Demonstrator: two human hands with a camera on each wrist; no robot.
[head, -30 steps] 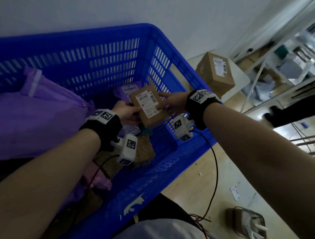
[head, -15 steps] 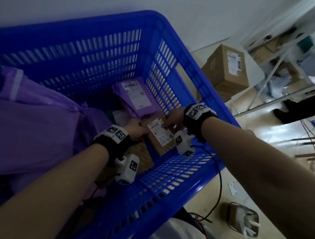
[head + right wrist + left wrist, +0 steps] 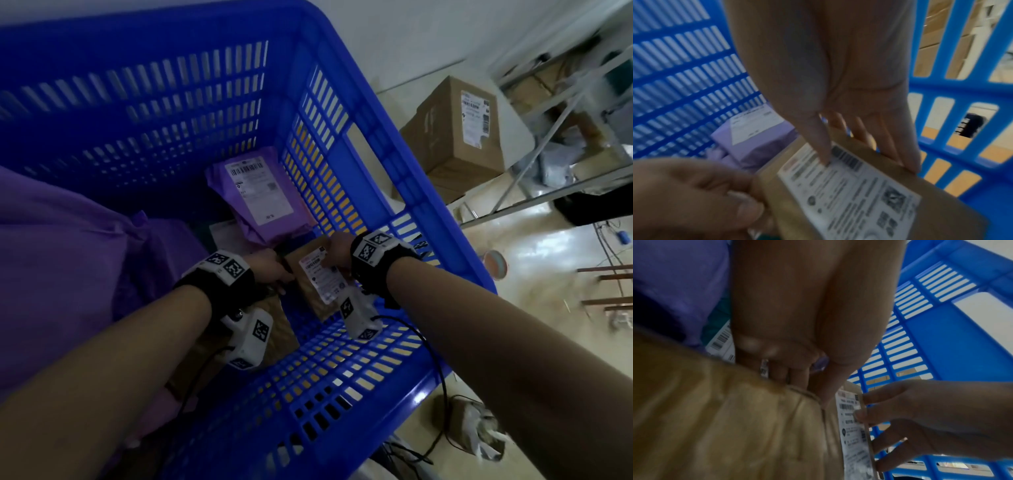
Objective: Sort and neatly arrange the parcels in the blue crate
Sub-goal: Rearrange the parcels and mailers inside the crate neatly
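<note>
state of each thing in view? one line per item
small brown parcel: label up, low in the crate, held by both hands
left hand: grips the parcel's left edge
right hand: grips its far right edge
purple mailer: label up, in far corner
blue crate: upright, open-topped

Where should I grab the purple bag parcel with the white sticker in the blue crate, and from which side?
Probably best from above, by the two long edges of the purple bag parcel. It lies flat, sticker up, tucked beside the blue crate wall, so the sides are cramped. It looks soft, so pinch the edges gently.
</note>
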